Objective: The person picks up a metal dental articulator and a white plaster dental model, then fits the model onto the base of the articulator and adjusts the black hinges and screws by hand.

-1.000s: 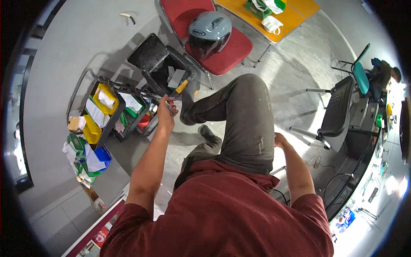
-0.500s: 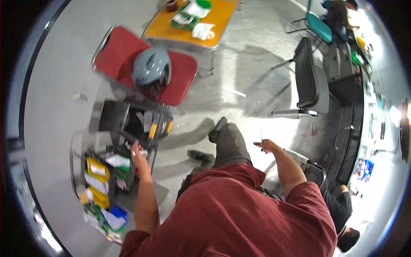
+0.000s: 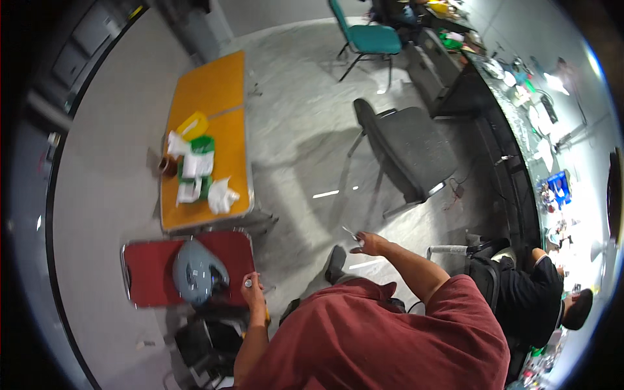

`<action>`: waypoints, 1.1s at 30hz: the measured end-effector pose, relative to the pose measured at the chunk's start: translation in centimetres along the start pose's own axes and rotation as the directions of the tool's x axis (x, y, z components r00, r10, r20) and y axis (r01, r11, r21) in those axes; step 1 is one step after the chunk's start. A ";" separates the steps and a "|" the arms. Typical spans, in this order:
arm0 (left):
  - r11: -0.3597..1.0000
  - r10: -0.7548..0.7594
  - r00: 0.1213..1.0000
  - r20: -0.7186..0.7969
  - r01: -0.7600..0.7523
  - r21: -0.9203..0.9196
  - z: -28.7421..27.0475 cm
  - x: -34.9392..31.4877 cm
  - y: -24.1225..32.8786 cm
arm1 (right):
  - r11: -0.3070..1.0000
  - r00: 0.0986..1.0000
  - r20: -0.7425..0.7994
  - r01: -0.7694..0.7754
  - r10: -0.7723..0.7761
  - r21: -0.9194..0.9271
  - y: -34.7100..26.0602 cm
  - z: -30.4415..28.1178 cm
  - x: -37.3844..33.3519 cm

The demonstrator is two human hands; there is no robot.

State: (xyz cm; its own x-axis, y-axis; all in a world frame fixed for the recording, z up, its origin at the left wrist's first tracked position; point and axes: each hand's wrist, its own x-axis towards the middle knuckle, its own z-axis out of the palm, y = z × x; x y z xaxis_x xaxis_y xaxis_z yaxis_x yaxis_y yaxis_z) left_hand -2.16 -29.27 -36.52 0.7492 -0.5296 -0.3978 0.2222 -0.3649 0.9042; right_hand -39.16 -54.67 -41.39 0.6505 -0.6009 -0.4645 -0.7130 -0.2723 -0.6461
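Note:
My left hand (image 3: 254,294) is closed around a small pale object (image 3: 248,283) with a round end, its kind too small to make out. It is beside the red padded chair (image 3: 151,266), where a grey-blue helmet (image 3: 195,272) rests. Held out over the floor, my right hand (image 3: 372,244) grips a thin, light metallic tool (image 3: 349,231) that points forward and left. I cannot make out the tool's exact kind.
An orange table (image 3: 224,84) bears green and yellow packets, white papers and a brown cup (image 3: 168,166). A black office chair (image 3: 416,149) stands ahead right, a teal chair (image 3: 374,40) beyond. Along the right runs a cluttered workbench (image 3: 520,130); a person in black (image 3: 530,299) sits there.
My view has turned right and moved forward; the orange table now shows fully. My left hand has left the black rack with packets and is beside the red chair. Both hands keep their objects.

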 end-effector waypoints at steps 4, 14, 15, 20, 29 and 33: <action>0.992 0.033 0.999 0.033 -0.029 -0.122 8.1 6.0 6.2 | 0.990 0.900 -0.416 0.141 -0.132 -0.008 -7.1 -12.5 3.3; 0.997 0.058 0.946 0.318 -0.071 0.031 17.1 27.5 13.6 | 0.802 0.554 -0.740 0.200 0.381 0.563 -7.7 -31.1 13.2; 0.999 0.041 0.935 0.352 -0.041 -0.009 19.6 29.1 15.9 | 0.871 0.464 -0.779 0.033 0.421 0.490 -6.4 -31.5 14.0; 0.994 0.018 0.819 0.574 -0.078 0.080 30.8 37.6 26.8 | 0.723 0.122 -0.719 -0.248 0.684 0.645 -2.4 -27.3 16.5; 0.945 0.023 0.367 0.930 -0.313 0.100 58.4 43.3 38.8 | 0.772 0.065 -0.825 -0.401 0.561 0.493 -4.6 -27.8 17.0; 0.950 -0.071 0.176 0.982 -0.289 0.121 68.7 40.6 40.1 | 0.555 0.015 -0.630 -0.490 0.776 0.672 -4.7 -28.9 17.7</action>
State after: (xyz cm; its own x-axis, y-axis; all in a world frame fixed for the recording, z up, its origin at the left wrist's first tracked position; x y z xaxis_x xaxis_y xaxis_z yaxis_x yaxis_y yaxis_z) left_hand -5.67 -118.03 -27.13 -0.4965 -0.8191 -0.2872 -0.0811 -0.2857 0.9549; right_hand -31.93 -85.75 -29.07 -0.7088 -0.6939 -0.1266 -0.5386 0.6484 -0.5380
